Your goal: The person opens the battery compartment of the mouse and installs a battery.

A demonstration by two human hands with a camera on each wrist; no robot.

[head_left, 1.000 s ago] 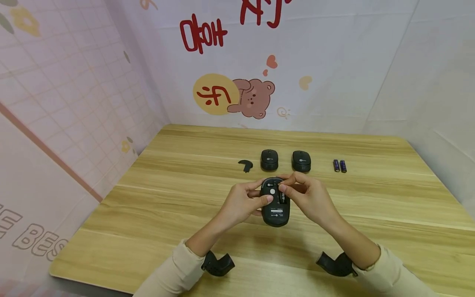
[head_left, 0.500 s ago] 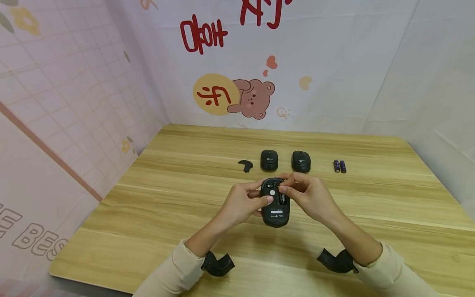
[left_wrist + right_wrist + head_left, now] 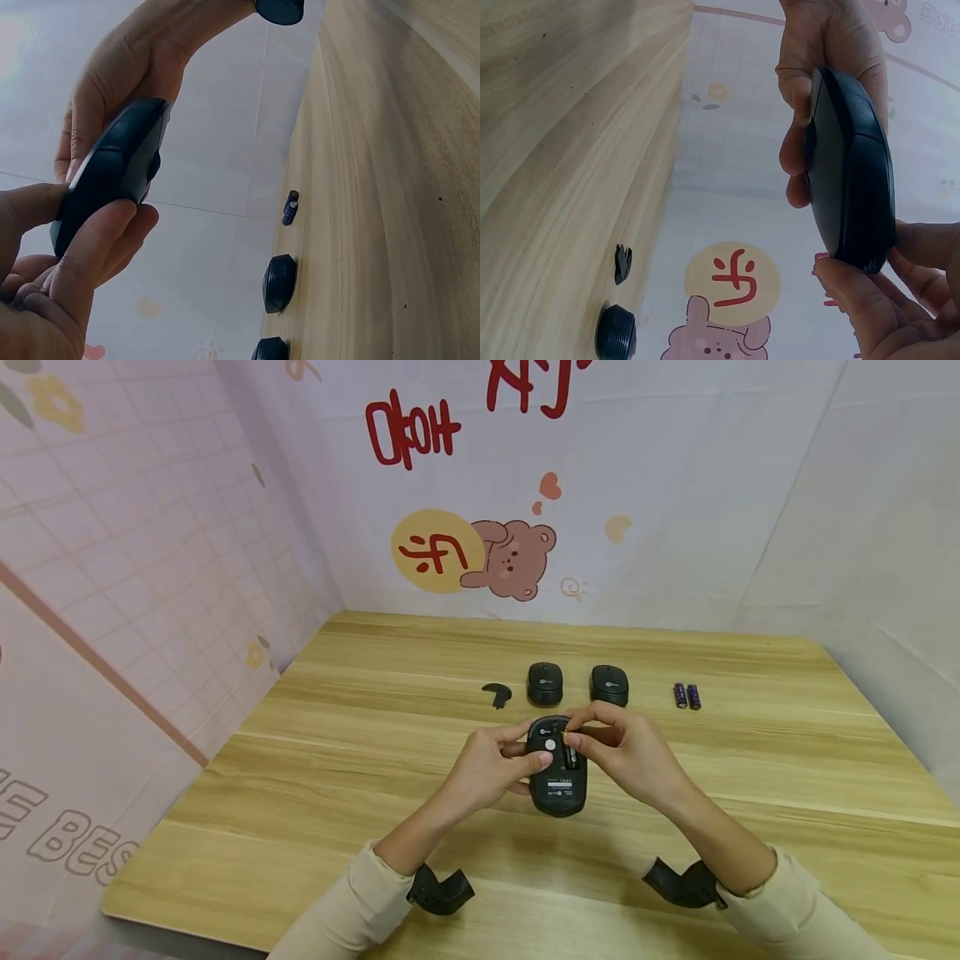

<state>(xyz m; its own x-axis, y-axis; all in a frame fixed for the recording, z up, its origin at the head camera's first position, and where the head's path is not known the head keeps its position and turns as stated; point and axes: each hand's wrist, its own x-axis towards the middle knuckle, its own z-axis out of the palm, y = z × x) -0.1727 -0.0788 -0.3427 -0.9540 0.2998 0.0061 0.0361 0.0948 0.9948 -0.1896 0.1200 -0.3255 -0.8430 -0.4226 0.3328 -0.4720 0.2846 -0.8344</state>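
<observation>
My left hand (image 3: pixel 487 768) holds a black computer mouse (image 3: pixel 557 802) over the table, underside toward me, with the thumb across its bottom face. The mouse's battery compartment is uncovered, and a dark battery (image 3: pixel 572 757) lies in it. At the compartment's upper end, the thumb and index finger of my right hand (image 3: pixel 630 760) pinch the battery, where a small orange-gold bit shows between the fingertips. Both wrist views show the mouse (image 3: pixel 112 165) from the side, gripped between the hands; the compartment is hidden there.
Beyond the hands, two more black mice (image 3: pixel 544 683) stand upright on the wooden table (image 3: pixel 360 727). A black battery cover (image 3: pixel 500 695) lies left of them, two purple batteries (image 3: pixel 680 695) to the right. A printed cloth wall (image 3: pixel 675 527) rises behind the table.
My right fingers have shifted slightly at the compartment's upper end, and an orange-gold bit now shows there. The left hand and mouse have stayed almost still.
</observation>
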